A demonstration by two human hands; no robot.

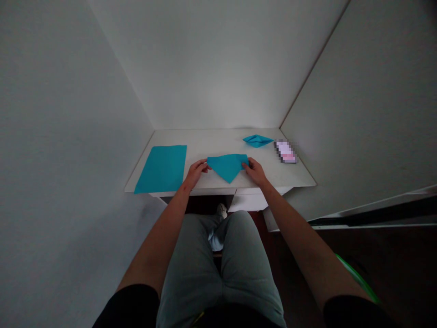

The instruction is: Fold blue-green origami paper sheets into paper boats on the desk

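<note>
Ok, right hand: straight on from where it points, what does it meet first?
The right hand points inward at the folded teal paper triangle, and its fingertips seem to be at its right corner, so that comes first; contact is hard to confirm.

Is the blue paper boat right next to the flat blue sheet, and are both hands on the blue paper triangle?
No: the paper boat isn't beside the flat blue sheet. The head view shows it far right on the white desk, next to a blurred pink object. The left hand and right hand are on the blue paper triangle, as you said.
</note>
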